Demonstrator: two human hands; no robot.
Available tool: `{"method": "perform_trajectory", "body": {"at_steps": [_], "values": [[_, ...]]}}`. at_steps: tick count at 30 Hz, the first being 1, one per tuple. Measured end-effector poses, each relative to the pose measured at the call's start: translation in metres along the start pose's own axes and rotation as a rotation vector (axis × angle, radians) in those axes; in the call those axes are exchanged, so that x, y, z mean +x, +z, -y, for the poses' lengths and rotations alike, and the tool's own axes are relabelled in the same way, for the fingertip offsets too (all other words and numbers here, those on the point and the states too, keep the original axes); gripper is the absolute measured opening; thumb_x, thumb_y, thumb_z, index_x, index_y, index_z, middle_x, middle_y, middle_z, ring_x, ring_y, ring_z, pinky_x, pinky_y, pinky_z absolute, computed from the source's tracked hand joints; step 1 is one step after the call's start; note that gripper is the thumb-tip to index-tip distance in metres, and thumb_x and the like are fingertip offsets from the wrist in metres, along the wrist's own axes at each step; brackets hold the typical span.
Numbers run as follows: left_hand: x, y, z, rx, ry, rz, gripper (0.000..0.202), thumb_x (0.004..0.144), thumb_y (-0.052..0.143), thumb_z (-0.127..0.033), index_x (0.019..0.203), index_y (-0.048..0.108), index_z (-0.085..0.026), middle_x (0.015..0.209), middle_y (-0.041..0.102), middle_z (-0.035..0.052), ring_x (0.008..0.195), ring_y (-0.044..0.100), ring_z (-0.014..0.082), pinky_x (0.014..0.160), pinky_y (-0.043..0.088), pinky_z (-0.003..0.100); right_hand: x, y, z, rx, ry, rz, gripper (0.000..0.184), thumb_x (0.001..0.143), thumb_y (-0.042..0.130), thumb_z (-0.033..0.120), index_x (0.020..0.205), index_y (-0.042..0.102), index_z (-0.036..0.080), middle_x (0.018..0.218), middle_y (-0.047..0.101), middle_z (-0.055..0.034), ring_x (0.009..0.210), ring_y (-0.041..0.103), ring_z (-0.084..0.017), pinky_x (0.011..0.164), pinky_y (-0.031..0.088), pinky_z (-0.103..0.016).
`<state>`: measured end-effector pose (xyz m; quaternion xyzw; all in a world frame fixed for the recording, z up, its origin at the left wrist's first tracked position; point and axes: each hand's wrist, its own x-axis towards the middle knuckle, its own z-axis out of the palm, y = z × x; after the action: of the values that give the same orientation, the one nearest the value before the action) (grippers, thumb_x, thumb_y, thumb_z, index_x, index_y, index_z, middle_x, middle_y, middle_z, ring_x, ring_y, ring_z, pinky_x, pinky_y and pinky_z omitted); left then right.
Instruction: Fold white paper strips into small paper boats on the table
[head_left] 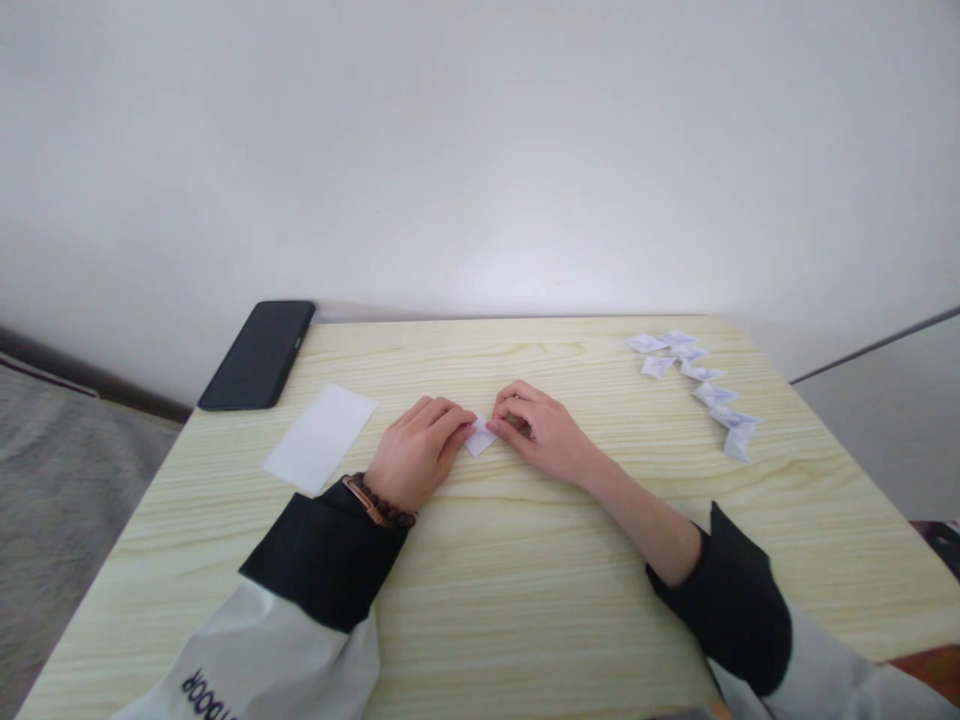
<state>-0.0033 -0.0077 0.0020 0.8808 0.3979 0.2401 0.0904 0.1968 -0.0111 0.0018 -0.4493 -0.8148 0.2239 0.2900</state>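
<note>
A small folded piece of white paper (pixel 480 438) lies between my two hands near the middle of the table. My left hand (pixel 421 448) pinches its left corner between thumb and fingers. On the opposite side, my right hand (pixel 541 432) pinches the right corner with thumb and fingertips. The fingertips cover part of the paper's upper edges. To the left of my left hand lies a flat stack or sheet of white paper (pixel 321 438). Several small folded paper pieces (pixel 701 372) are strung in a loose row at the right.
A black phone (pixel 259 355) lies at the table's back left corner. The wooden table (pixel 525 600) meets a white wall (pixel 480 160) at the back. Grey fabric (pixel 67 500) shows beyond the left edge. A brown object (pixel 930 670) shows at the lower right.
</note>
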Motion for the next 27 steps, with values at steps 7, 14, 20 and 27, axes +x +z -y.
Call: {"method": "perform_trajectory", "body": {"at_steps": [7,14,20,27], "values": [[0.0001,0.0026,0.0028,-0.086,-0.065,-0.044,0.019,0.090,0.048,-0.027,0.091,0.064,-0.016,0.086,0.068,0.0054,0.082,0.060,0.0189,0.074,0.049,0.032,-0.0002,0.0025,-0.0014,0.028,0.009,-0.053,0.013,0.090,0.052,0.026,0.085,0.061,0.019,0.082,0.059,-0.0020,0.070,0.052,-0.012,0.066,0.040,-0.025],[0.0003,0.0037,0.0011,-0.120,-0.156,-0.038,0.022,0.089,0.048,-0.027,0.099,0.063,-0.016,0.085,0.068,0.0053,0.081,0.061,0.0194,0.073,0.050,0.033,0.0024,0.0035,0.0000,0.023,0.081,-0.050,0.014,0.088,0.055,0.027,0.082,0.065,0.018,0.072,0.059,-0.0007,0.065,0.051,-0.012,0.062,0.039,-0.025],[0.0002,0.0037,-0.0024,-0.070,-0.160,-0.032,0.019,0.088,0.048,-0.024,0.099,0.062,-0.018,0.082,0.066,0.0042,0.078,0.059,0.0192,0.070,0.048,0.033,0.0018,0.0060,0.0006,0.039,0.106,-0.086,0.010,0.086,0.058,0.027,0.084,0.065,0.019,0.071,0.059,0.0002,0.065,0.051,-0.012,0.062,0.039,-0.025],[0.0000,0.0030,-0.0038,-0.058,-0.194,-0.021,0.016,0.087,0.049,-0.025,0.094,0.061,-0.016,0.082,0.065,0.0051,0.082,0.054,0.0217,0.076,0.045,0.037,0.0030,0.0052,0.0029,0.036,0.135,-0.080,0.007,0.084,0.060,0.023,0.081,0.065,0.019,0.070,0.057,0.0006,0.064,0.050,-0.012,0.063,0.038,-0.025]]}}
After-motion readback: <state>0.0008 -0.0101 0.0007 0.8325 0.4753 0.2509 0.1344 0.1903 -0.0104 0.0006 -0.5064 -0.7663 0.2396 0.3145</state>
